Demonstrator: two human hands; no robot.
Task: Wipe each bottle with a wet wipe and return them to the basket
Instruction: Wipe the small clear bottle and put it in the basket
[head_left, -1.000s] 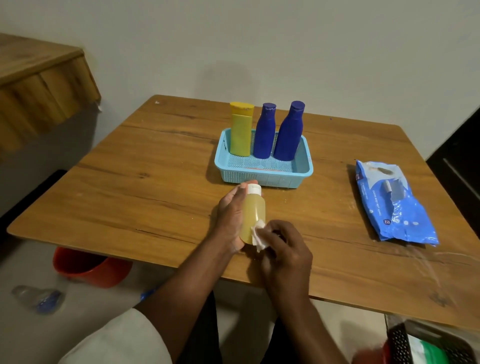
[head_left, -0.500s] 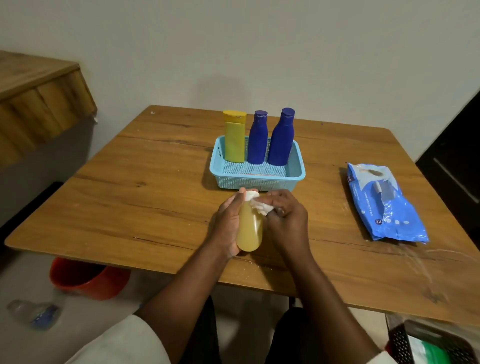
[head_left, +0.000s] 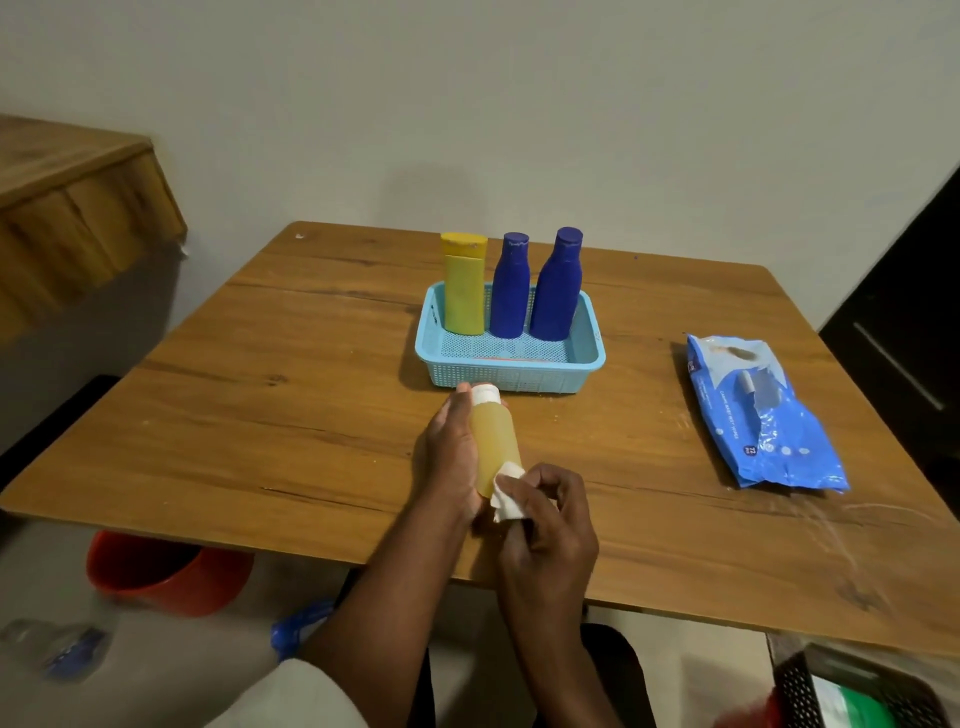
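Note:
My left hand (head_left: 451, 452) grips a clear bottle of yellow liquid (head_left: 493, 441) with a white cap, held above the table's near edge. A small white wet wipe (head_left: 506, 496) is pinched in my right hand (head_left: 548, 525) and pressed against the bottle's lower end. Behind them the light blue basket (head_left: 587, 364) holds a yellow bottle (head_left: 464, 286) and two dark blue bottles (head_left: 510, 291) (head_left: 557, 288), all upright along its far side.
A blue pack of wet wipes (head_left: 763, 415) lies on the wooden table (head_left: 291, 395) to the right. Below the table's near-left edge sit a red bucket (head_left: 156, 571) and a plastic bottle (head_left: 57, 649) on the floor. A black crate (head_left: 852, 691) is at bottom right.
My right hand has slid the wipe from the bottle's cap down to its lower end. The left hand keeps its grip on the bottle.

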